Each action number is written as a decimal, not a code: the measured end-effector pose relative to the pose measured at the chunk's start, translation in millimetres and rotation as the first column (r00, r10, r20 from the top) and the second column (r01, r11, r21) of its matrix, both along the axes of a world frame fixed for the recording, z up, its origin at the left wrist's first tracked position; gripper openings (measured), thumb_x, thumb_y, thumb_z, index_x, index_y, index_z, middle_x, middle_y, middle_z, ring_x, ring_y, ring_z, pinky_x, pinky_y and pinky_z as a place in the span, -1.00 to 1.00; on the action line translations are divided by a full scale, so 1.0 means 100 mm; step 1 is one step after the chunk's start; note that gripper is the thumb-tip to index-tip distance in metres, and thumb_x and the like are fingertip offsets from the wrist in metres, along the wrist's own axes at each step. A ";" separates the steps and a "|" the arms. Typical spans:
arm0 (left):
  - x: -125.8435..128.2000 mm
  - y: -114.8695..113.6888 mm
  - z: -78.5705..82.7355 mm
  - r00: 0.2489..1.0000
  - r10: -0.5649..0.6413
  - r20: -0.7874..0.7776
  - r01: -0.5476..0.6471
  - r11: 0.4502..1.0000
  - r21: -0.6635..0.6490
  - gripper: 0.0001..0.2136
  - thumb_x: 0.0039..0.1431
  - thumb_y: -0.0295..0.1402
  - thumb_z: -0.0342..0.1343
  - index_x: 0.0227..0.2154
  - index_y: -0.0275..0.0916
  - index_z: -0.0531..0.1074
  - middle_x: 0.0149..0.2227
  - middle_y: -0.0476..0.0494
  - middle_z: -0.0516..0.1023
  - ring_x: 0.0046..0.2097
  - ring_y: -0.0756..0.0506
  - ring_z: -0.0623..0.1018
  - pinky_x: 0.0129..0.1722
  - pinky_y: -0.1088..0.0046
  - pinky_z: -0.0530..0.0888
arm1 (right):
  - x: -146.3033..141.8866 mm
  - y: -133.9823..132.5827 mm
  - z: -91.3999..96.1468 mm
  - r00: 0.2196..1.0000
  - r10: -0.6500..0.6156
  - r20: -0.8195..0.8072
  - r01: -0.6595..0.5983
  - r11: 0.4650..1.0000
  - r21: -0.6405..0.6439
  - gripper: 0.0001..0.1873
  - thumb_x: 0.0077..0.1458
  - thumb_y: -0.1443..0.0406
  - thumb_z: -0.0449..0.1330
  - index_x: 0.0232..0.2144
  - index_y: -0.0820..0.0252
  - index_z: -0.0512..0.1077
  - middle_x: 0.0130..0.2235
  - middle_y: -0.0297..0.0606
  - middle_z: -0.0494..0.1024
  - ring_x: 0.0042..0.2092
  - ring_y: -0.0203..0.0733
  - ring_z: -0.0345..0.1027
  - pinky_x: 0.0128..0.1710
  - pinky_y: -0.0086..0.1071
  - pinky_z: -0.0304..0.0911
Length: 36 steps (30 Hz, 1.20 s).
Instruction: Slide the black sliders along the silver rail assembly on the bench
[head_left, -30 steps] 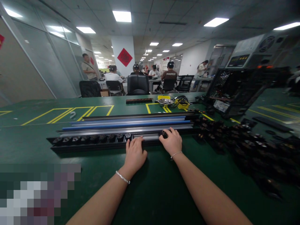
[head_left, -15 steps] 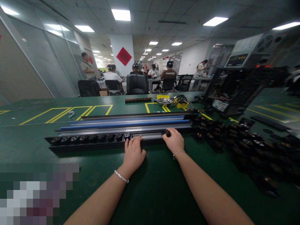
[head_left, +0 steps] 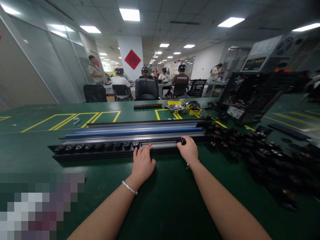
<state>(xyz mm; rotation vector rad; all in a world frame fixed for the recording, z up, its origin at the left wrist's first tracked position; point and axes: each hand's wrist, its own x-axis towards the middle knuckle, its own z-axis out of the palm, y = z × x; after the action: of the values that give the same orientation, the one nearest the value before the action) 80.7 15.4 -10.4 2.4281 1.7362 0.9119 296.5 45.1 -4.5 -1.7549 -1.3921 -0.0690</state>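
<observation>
A long black rail [head_left: 100,154] lies across the table before me, with a row of small round black parts [head_left: 107,146] seated along its left portion. My left hand [head_left: 143,161] lies over the rail's front edge, just right of the last seated part, fingers stretched out and thumb apart. Bare silvery channel [head_left: 162,144] shows between my two hands. Near the rail's right end, my right hand [head_left: 188,149] pinches a small black part [head_left: 183,141] between thumb and fingers; most of it is hidden. Whether that part touches the channel I cannot tell.
Blue-edged silvery rails [head_left: 135,129] lie just behind. To the right spreads a heap of black parts [head_left: 250,146], with an open computer case [head_left: 250,96] beyond it. A metal pan [head_left: 176,107] and a dark strip [head_left: 147,106] are farther back. People sit at distant tables.
My right hand has shifted slightly to the right along the rail, with the small black part still pinched. My left hand has stayed in place.
</observation>
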 end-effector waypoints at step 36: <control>0.00 0.00 0.01 1.000 0.005 -0.004 -0.005 1.000 -0.006 -0.57 -0.04 -0.47 -0.01 -0.03 -0.18 0.28 0.10 -0.17 0.39 0.15 -0.18 0.29 0.25 0.02 -0.02 | 0.35 0.04 -0.02 0.992 -0.130 -0.007 0.130 0.991 -0.012 -0.70 -0.16 0.29 0.05 -0.35 0.20 0.48 -0.21 -0.15 0.49 -0.14 -0.09 0.33 -0.06 -0.29 0.22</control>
<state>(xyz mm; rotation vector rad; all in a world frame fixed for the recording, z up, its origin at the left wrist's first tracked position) 80.4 15.5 -9.7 2.4248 1.7442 0.9015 331.8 49.3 -6.7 -1.8524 -1.2740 -0.1243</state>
